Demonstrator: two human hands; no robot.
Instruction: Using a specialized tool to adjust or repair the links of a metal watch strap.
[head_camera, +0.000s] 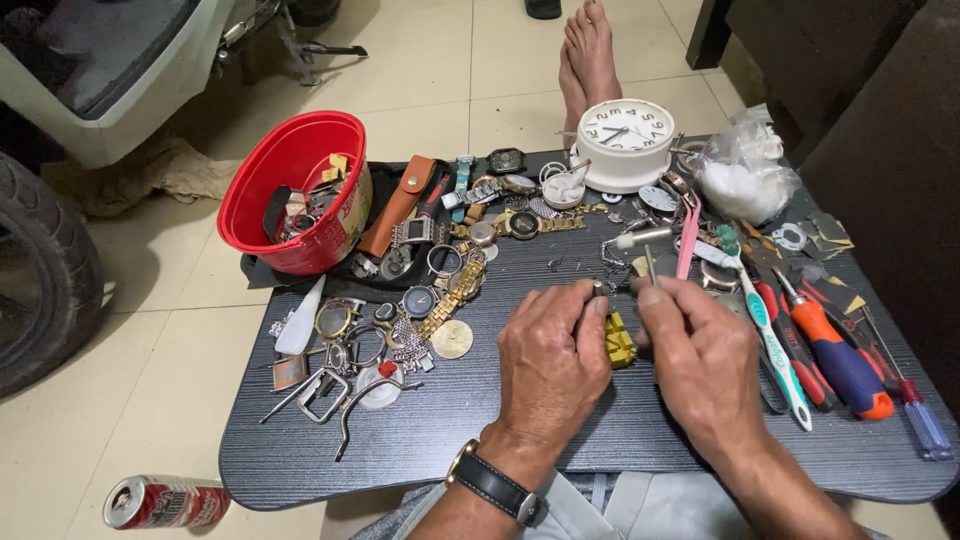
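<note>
both hands (552, 352) (700, 362) work amid watches (455, 275), tools (835, 360), red bucket (296, 192).

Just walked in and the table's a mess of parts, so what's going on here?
A person sits at a low black table. The left hand steadies a small yellow holder, while the right hand holds a thin tool above it. Loose watches, a red bucket, a white clock and screwdrivers lie around.

A dark lap table (480, 440) bears watches (440, 290), a white clock (627, 140), screwdrivers (838, 360), perhaps tweezers (688, 240).
</note>
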